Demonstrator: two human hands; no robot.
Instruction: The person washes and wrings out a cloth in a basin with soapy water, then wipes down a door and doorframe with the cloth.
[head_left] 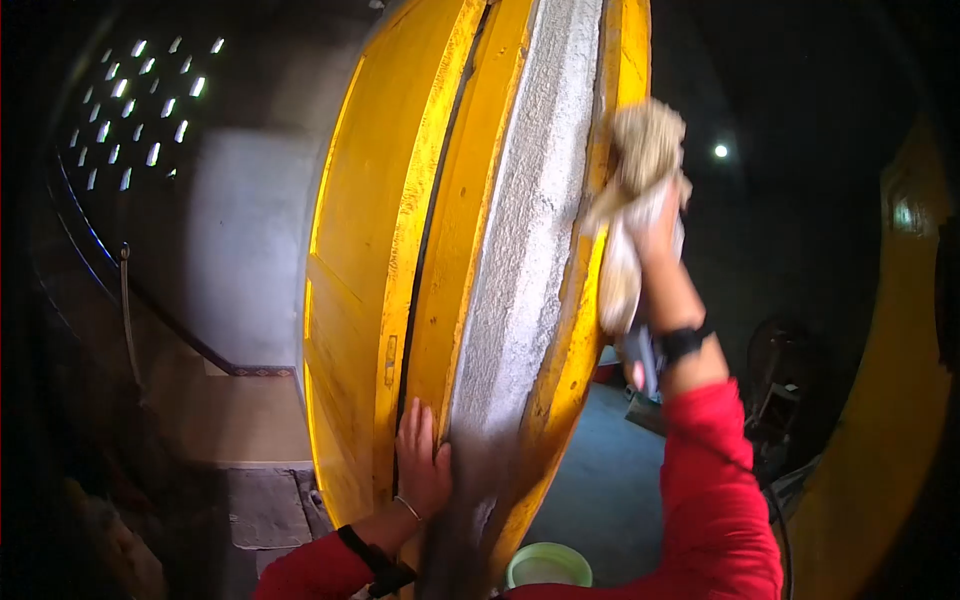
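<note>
My right hand (655, 225) is closed around a bunched beige cloth (648, 145), held against the edge of the yellow door frame (628, 60) on the right side of the wall end. Part of the cloth hangs below the hand, and motion blurs it a little. Lower down, my left hand (424, 460) lies with its fingers stretched on the yellow frame strip (455, 270), beside the rough white-grey plaster (530, 230). To the left stands a yellow door (365, 230), with a dark gap between it and the strip.
A pale green bucket (550, 566) stands on the bluish floor (605, 480) below. Another yellow panel (880, 400) rises at the far right, near dark clutter (785, 400). At left are a handrail (125, 300) and a wall with light holes (140, 110).
</note>
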